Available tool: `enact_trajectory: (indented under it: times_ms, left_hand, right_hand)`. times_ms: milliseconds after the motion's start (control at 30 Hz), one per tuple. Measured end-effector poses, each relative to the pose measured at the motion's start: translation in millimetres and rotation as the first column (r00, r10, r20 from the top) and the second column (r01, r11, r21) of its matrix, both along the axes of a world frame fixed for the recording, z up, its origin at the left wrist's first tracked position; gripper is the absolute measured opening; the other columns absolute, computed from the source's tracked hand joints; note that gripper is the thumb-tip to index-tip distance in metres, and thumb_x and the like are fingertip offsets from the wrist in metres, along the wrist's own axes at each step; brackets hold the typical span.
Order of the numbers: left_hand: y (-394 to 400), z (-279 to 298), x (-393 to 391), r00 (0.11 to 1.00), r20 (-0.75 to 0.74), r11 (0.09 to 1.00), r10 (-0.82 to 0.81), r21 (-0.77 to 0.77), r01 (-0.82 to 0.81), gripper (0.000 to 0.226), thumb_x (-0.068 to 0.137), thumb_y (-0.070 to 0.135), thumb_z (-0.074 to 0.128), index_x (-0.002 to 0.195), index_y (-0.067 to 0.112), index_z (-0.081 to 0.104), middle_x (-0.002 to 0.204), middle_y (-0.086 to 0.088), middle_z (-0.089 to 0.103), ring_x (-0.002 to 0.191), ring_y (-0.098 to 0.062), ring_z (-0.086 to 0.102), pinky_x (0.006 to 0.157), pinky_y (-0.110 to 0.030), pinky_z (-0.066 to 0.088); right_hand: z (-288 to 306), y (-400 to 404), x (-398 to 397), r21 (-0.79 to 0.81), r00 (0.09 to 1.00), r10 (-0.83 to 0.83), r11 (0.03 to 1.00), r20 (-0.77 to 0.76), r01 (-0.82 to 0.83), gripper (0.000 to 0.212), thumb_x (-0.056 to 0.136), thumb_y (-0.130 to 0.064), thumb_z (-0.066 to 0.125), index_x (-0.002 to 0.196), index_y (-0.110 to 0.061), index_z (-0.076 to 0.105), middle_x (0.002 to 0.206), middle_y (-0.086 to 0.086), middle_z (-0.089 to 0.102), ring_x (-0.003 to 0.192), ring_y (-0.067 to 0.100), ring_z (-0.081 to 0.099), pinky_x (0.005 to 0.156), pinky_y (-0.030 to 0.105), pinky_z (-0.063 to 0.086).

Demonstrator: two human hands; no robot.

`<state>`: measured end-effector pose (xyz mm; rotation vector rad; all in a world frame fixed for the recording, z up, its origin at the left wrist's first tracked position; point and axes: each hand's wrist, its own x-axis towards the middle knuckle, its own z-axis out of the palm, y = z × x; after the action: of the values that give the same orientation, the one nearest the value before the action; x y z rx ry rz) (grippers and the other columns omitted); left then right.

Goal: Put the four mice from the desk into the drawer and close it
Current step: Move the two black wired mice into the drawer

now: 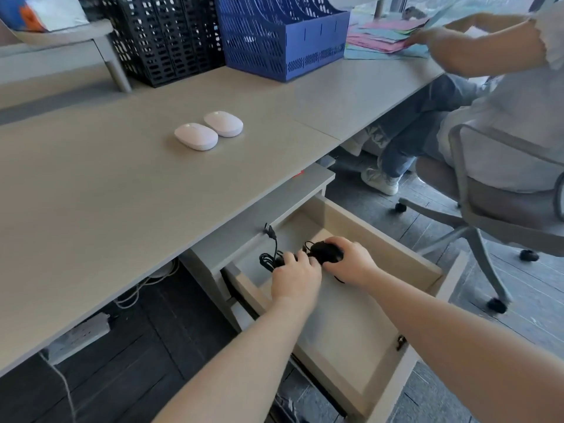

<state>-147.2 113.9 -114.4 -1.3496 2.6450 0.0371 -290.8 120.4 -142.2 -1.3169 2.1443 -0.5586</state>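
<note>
Two white wireless mice lie side by side on the grey desk (122, 193): one white mouse (196, 136) to the left, the other white mouse (223, 123) just right of it. Below the desk edge the wooden drawer (381, 239) stands pulled out. Inside it, my right hand (351, 261) grips a black wired mouse (326, 251). My left hand (294, 277) covers a second black wired mouse (285, 260), mostly hidden under my fingers. Their black cable (270, 254) is bunched at the drawer's back left, its plug resting on the cabinet top.
Black mesh file racks (164, 38) and a blue file rack (280, 38) stand at the desk's back. Another person sits to the right on a wheeled office chair (488, 215), handling coloured papers (387, 38). A power strip (79, 334) and cables hang under the desk.
</note>
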Motion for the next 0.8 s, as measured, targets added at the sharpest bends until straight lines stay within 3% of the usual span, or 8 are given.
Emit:
enact_trajectory:
  times_ms: [267,433,533,633,800]
  left_hand:
    - [-31.2,-51.0,-8.6,0.99,0.138,0.996,0.042,0.074,-0.053,0.046,0.094,0.003,0.045,0.139,0.0,0.033,0.138,-0.023,0.037,0.121,-0.041,0.039,0.073,-0.039,0.058]
    - [-37.2,-58.8,-12.8,0.987,0.097,0.967,0.129,0.208,-0.147,0.07,0.095,0.041,0.048,0.148,0.003,0.02,0.151,-0.015,0.018,0.127,-0.04,0.026,0.096,-0.037,0.047]
    - [-40.3,-55.8,-8.1,0.991,0.032,0.971,0.13,0.2,-0.134,0.064,0.096,0.031,0.051,0.146,0.003,0.022,0.147,-0.013,0.026,0.126,-0.035,0.03,0.098,-0.034,0.045]
    - [-42.0,-51.7,-0.7,0.985,-0.025,0.967,0.171,0.194,-0.163,0.066,0.094,0.032,0.056,0.145,0.005,0.025,0.142,-0.01,0.034,0.126,-0.029,0.033,0.088,-0.035,0.049]
    - [-38.1,-34.2,7.0,0.992,0.018,0.985,0.129,0.11,-0.13,0.068,0.093,0.032,0.055,0.146,0.005,0.023,0.141,-0.011,0.037,0.129,-0.028,0.034,0.085,-0.039,0.052]
  right_hand:
    - [-26.0,-35.7,8.0,0.029,0.998,0.056,0.998,0.001,-0.056,0.065,0.072,-0.026,0.066,0.134,-0.032,0.047,0.122,0.012,0.054,0.118,0.027,0.048,0.1,0.033,0.045]
    - [-31.4,-47.7,12.1,0.015,0.992,0.124,0.992,-0.027,-0.124,0.068,0.079,-0.026,0.069,0.141,-0.027,0.04,0.133,0.014,0.046,0.126,0.03,0.046,0.105,0.033,0.04]
    - [-33.6,-51.4,15.5,0.04,0.984,0.173,0.984,-0.033,-0.172,0.07,0.082,-0.028,0.067,0.144,-0.026,0.035,0.141,0.013,0.041,0.13,0.031,0.043,0.107,0.034,0.037]
    - [-35.5,-50.1,18.1,0.062,0.976,0.209,0.977,-0.055,-0.206,0.072,0.081,-0.027,0.067,0.145,-0.026,0.033,0.144,0.012,0.038,0.132,0.03,0.041,0.109,0.032,0.036]
    - [-25.0,-41.4,17.8,0.045,0.973,0.208,0.978,-0.1,-0.204,0.07,0.08,-0.03,0.067,0.143,-0.026,0.036,0.142,0.007,0.042,0.129,0.029,0.045,0.104,0.038,0.043]
